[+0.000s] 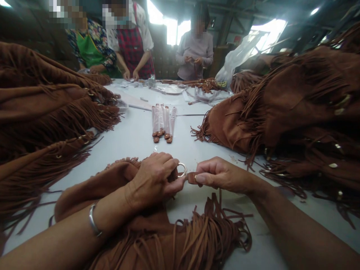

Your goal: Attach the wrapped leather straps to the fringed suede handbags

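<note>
A brown fringed suede bag (95,183) lies on the table in front of me, its long fringe (208,232) spread toward the lower right. My left hand (159,172) is closed around a pale metal ring (182,170) at the bag's edge; the fingers cover part of it. From the ring a short brown leather strap (192,178) runs to the right. My right hand (218,173) pinches the strap's other end between thumb and fingers. Both hands are just above the white tabletop.
Fringed brown suede pieces are heaped on the left (56,105) and right (253,108). Several plastic-wrapped straps (163,122) lie mid-table. Farther back are loose straps and clear plastic bags (208,95). Three people stand at the far side, one in a checked apron (132,48).
</note>
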Demonstrator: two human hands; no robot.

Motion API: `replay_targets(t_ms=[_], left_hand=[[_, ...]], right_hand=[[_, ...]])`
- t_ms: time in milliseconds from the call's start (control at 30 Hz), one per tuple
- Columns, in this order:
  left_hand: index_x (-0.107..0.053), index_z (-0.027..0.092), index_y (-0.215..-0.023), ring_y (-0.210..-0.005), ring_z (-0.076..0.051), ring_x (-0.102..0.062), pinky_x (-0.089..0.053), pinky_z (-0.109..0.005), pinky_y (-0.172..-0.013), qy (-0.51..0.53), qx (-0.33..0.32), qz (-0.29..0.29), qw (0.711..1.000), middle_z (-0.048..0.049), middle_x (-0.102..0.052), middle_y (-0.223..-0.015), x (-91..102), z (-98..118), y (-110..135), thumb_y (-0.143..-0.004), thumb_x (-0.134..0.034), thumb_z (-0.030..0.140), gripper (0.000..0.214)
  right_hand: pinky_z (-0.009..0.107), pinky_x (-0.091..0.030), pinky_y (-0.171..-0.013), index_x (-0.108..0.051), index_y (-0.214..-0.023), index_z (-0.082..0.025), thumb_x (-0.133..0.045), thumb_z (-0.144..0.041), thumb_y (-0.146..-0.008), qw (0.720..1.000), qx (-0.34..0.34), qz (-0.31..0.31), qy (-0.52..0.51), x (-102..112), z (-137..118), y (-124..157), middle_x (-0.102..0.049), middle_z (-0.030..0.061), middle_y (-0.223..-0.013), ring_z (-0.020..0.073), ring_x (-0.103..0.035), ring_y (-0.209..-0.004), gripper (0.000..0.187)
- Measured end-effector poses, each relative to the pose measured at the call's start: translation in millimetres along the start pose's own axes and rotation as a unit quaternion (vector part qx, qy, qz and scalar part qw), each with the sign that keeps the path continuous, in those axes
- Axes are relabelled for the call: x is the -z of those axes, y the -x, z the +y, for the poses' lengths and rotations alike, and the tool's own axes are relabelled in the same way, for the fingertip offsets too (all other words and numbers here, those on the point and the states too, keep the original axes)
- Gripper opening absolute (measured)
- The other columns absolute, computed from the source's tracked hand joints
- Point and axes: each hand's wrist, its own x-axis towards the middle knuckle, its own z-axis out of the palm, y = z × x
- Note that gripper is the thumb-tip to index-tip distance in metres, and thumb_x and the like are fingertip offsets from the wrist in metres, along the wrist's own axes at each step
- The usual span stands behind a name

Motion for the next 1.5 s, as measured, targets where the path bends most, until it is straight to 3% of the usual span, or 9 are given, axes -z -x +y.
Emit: replay_targets(t_ms=[367, 667, 1100, 1367, 1500], left_hand=[[-0.054, 0.015, -0.066, -0.064, -0.014, -0.046, -0.037, -0.028, -0.063, 0.01, -0.049, 0.013, 0.999, -0.0028, -0.053, -0.066, -1.7, -4, 2, -0.078, -0.051, 0.028, 0.018], [-0.054, 0.015, -0.067, -0.063, -0.014, -0.045, -0.036, -0.028, -0.062, 0.022, -0.051, 0.018, 0.998, -0.0024, -0.053, -0.066, -0.1, -4, 2, -0.078, -0.053, 0.027, 0.017], [-0.052, 0.016, -0.063, -0.061, -0.013, -0.044, -0.034, -0.027, -0.06, 0.067, -0.039, 0.027, 0.997, -0.0002, -0.051, -0.061, 2.2, -7, 1, -0.076, -0.054, 0.025, 0.016], [-0.054, 0.016, -0.063, -0.061, -0.014, -0.045, -0.034, -0.027, -0.06, 0.041, -0.034, 0.011, 0.999, -0.0011, -0.052, -0.062, 1.9, -6, -1, -0.074, -0.052, 0.023, 0.013], [-0.053, 0.016, -0.063, -0.061, -0.015, -0.046, -0.035, -0.029, -0.061, 0.026, -0.017, 0.004, 1.0, -0.0013, -0.053, -0.062, 1.0, -4, -1, -0.073, -0.053, 0.025, 0.013]], right_hand=[[0.02, -0.017, -0.044, -0.055, -0.068, -0.01, -0.058, -0.037, -0.079, 1.0, -0.006, -0.018, -0.015, -6, 3, -6, -0.036, -0.0068, -0.053, 0.0044, -0.026, -0.048, 0.029], [0.02, -0.014, -0.041, -0.056, -0.069, -0.01, -0.061, -0.037, -0.077, 0.998, -0.032, -0.008, -0.06, -6, 4, -5, -0.035, -0.0076, -0.05, 0.0035, -0.024, -0.044, 0.029], [0.022, -0.011, -0.041, -0.049, -0.061, -0.014, -0.064, -0.044, -0.071, 0.989, -0.03, 0.118, -0.088, -24, -3, -6, -0.032, -0.0084, -0.047, 0.0031, -0.02, -0.042, 0.035], [0.021, -0.011, -0.039, -0.053, -0.062, -0.013, -0.06, -0.041, -0.072, 0.981, -0.025, 0.187, -0.043, -32, -5, -9, -0.034, -0.0075, -0.045, 0.0032, -0.021, -0.041, 0.031], [0.021, -0.011, -0.039, -0.053, -0.061, -0.013, -0.061, -0.039, -0.071, 0.98, -0.034, 0.189, -0.055, -30, -3, -10, -0.03, -0.0094, -0.04, 0.003, -0.018, -0.038, 0.028]])
